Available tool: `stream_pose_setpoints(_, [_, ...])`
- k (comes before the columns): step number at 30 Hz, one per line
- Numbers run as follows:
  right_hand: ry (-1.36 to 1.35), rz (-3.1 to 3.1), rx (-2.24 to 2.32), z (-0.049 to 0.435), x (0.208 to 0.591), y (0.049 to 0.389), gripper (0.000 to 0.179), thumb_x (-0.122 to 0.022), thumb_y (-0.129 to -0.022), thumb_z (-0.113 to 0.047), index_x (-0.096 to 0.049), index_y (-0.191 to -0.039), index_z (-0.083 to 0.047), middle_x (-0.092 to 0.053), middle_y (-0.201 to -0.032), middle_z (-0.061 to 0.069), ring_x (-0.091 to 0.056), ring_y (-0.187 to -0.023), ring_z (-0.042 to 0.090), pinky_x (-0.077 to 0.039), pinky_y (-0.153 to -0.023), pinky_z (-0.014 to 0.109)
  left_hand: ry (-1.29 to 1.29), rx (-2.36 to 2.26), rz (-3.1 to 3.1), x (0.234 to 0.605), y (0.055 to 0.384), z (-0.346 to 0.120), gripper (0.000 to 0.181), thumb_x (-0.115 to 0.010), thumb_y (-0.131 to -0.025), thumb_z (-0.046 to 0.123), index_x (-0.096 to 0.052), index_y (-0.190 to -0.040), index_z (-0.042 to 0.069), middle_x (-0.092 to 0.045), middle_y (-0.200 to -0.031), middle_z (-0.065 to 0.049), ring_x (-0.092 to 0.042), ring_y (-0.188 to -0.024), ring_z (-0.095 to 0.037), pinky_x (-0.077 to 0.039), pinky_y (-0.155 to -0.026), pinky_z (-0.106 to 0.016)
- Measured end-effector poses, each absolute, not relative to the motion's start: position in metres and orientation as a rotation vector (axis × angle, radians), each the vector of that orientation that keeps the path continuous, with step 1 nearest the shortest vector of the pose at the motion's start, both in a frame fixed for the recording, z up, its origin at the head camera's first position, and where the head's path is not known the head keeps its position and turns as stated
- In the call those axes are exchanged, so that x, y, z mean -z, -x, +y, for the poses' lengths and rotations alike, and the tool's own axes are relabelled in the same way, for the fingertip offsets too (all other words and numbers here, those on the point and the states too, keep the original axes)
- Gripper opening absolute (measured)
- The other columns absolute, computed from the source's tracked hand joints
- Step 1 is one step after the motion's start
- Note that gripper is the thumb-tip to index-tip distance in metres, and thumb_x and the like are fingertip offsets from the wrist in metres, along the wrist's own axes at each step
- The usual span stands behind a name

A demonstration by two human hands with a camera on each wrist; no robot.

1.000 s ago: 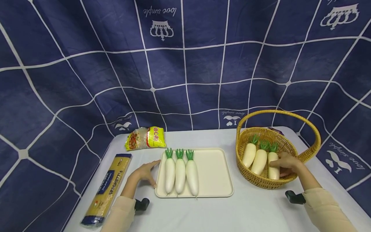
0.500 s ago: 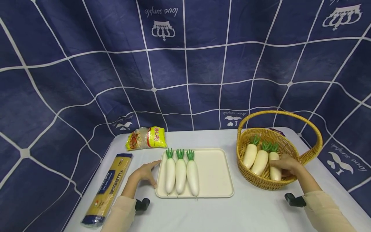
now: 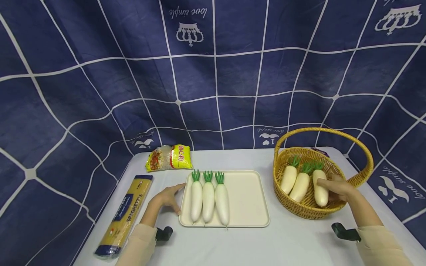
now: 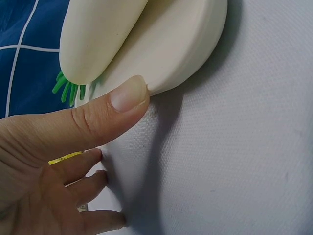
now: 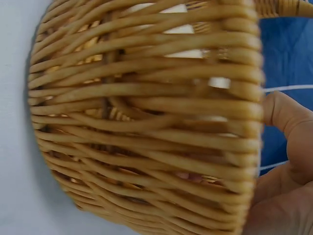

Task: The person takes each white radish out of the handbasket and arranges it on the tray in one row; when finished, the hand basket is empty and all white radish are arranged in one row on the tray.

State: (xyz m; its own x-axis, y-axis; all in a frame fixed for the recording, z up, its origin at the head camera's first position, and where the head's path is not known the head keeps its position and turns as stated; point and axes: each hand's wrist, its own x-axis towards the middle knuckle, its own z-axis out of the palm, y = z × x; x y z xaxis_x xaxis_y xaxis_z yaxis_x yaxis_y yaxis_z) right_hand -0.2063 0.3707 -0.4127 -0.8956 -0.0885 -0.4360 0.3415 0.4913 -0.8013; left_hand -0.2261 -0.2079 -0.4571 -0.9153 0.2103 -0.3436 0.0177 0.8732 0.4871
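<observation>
My right hand (image 3: 337, 186) reaches into the wicker basket (image 3: 307, 213) and grips a white radish (image 3: 320, 187) with green leaves by its side. Two more white radishes (image 3: 300, 187) lie to its left in the basket. In the right wrist view the woven wall hides most of the fingers of the right hand (image 5: 288, 161). My left hand (image 3: 167, 197) rests at the left edge of the cream tray (image 3: 244, 199), fingers spread and holding nothing. Its thumb (image 4: 128, 95) lies right at the tray's rim in the left wrist view. Three white radishes (image 3: 208, 201) lie side by side on the tray.
A spaghetti pack (image 3: 124, 216) lies along the table's left side. Behind the tray sits a yellow food bag (image 3: 169, 158). The basket's tall arched handle (image 3: 332, 132) rises above the radishes. A dark small packet (image 3: 319, 151) shows behind the basket.
The radish in my right hand has tilted, its lower end shifting right and standing more clear of its neighbours. The left hand stays at the tray. The head view has shifted slightly.
</observation>
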Motion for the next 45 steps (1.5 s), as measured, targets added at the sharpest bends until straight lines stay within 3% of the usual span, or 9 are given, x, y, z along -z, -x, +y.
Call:
stream_pose_setpoints(8, [-0.139, 2.288, 1.481, 0.374, 0.392, 0.201, 0.084, -0.040, -0.096, -0.029, 0.013, -0.134, 0.025, -0.050, -0.111, 0.029, -0.061, -0.086, 0.014, -0.057, -0.076, 0.033, -0.170, -0.687, 2.652, 0.456, 0.227, -0.208, 0.111, -0.092, -0.044, 0.012, -0.041, -0.142, 0.008, -0.046, -0.137, -0.026, -0.040, -0.127, -0.046, -0.035, -0.101, -0.062])
stream_pose_setpoints(15, [-0.042, 2.283, 1.493, 0.364, 0.385, 0.195, 0.080, -0.039, -0.097, -0.024, 0.013, -0.135, 0.024, -0.036, -0.124, 0.041, -0.059, -0.094, 0.017, -0.056, -0.080, 0.033, -0.170, -0.683, 2.657, 0.457, 0.227, -0.209, 0.111, -0.092, -0.043, 0.012, -0.041, -0.142, 0.008, -0.047, -0.136, -0.026, -0.040, -0.127, -0.046, -0.035, -0.101, -0.062])
stream_pose_setpoints(21, [0.026, 2.318, 1.457, 0.353, 0.382, 0.188, 0.081, -0.041, -0.095, -0.025, 0.009, -0.136, 0.023, -0.031, -0.128, 0.042, -0.055, -0.105, 0.028, -0.054, -0.085, 0.038, -0.177, -0.683, 2.653, 0.458, 0.228, -0.209, 0.111, -0.092, -0.043, 0.012, -0.041, -0.142, 0.008, -0.045, -0.137, -0.026, -0.039, -0.128, -0.046, -0.034, -0.102, -0.063])
stream_pose_setpoints(33, [0.159, 2.295, 1.547, 0.327, 0.374, 0.182, 0.079, -0.047, -0.089, -0.018, 0.000, -0.140, 0.020, -0.029, -0.131, 0.042, -0.050, -0.111, 0.033, -0.054, -0.087, 0.042, -0.169, -0.685, 2.654, 0.456, 0.225, -0.208, 0.111, -0.092, -0.044, 0.012, -0.041, -0.142, 0.008, -0.045, -0.138, -0.026, -0.039, -0.128, -0.046, -0.034, -0.102, -0.062])
stream_pose_setpoints(45, [0.237, 2.211, 1.638, 0.301, 0.372, 0.174, 0.081, -0.051, -0.087, -0.011, 0.002, -0.140, 0.019, -0.034, -0.128, 0.043, -0.057, -0.101, 0.027, -0.056, -0.080, 0.043, -0.176, -0.677, 2.662, 0.454, 0.224, -0.207, 0.111, -0.092, -0.043, 0.013, -0.041, -0.142, 0.008, -0.045, -0.138, -0.026, -0.039, -0.128, -0.046, -0.033, -0.102, -0.063])
